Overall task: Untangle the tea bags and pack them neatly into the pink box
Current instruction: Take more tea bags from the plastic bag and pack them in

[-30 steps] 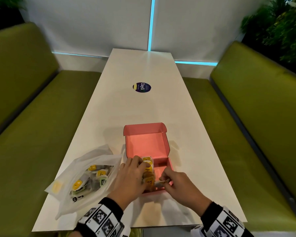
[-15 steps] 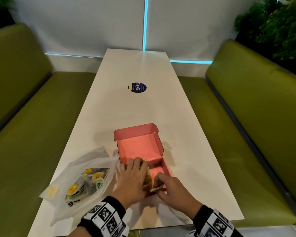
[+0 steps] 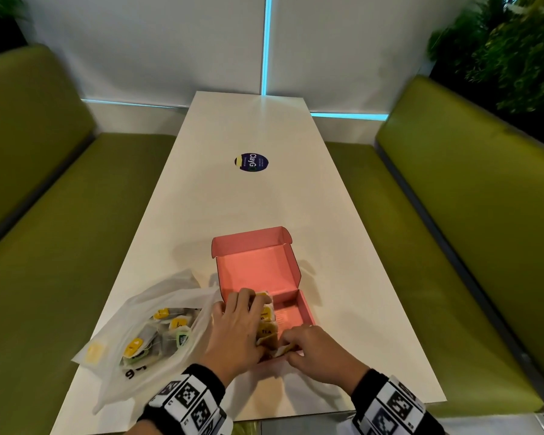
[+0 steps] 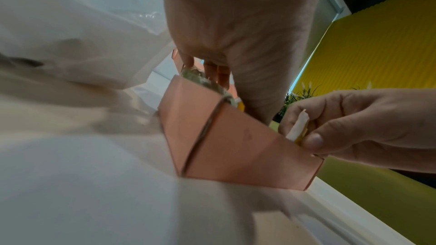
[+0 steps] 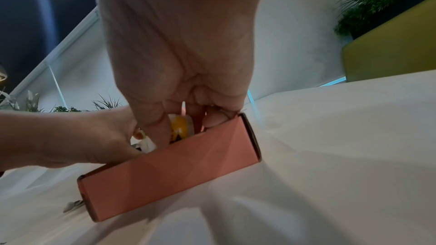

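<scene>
**Both hands in the pink box, near edge of tabletop**

Pink box sits w/ lid open near the near edge of the tabletop, roughly mid-width. Tea bags stand packed along the box's left side; right part of the box floor is bare. Left hand lies over that row, fingers straight & pressing down on the bags, not gripping. Right hand at the box's near wall, fingers curled, thumb & forefinger pinching one tea bag at the rim. Clear plastic bag w/ more tea bags lies just left of the box, toward the near left corner. Round sticker further up the tabletop centre.
</scene>
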### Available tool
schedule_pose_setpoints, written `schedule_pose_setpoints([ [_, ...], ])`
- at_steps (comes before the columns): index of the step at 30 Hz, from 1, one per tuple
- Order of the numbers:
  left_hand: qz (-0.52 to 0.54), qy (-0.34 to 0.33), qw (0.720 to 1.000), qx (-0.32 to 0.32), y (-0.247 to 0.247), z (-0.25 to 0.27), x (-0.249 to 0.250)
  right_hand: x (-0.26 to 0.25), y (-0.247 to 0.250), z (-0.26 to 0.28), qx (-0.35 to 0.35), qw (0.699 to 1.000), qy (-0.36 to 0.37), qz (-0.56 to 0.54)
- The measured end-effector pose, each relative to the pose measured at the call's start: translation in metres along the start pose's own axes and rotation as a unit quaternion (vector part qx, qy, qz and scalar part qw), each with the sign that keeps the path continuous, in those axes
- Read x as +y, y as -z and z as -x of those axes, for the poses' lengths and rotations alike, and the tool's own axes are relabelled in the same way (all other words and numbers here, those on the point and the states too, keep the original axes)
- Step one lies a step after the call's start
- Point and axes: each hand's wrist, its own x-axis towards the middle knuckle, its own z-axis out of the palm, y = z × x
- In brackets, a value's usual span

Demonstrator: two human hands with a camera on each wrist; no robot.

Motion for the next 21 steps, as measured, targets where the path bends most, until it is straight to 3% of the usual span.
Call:
schedule_pose_setpoints([
  [21,0.021,0.031,0.999,-0.018,0.0076,-0.0017,0.0019,-0.0054,-0.0019,-0.0108,-0.085,0.993,-0.033,0.077],
])
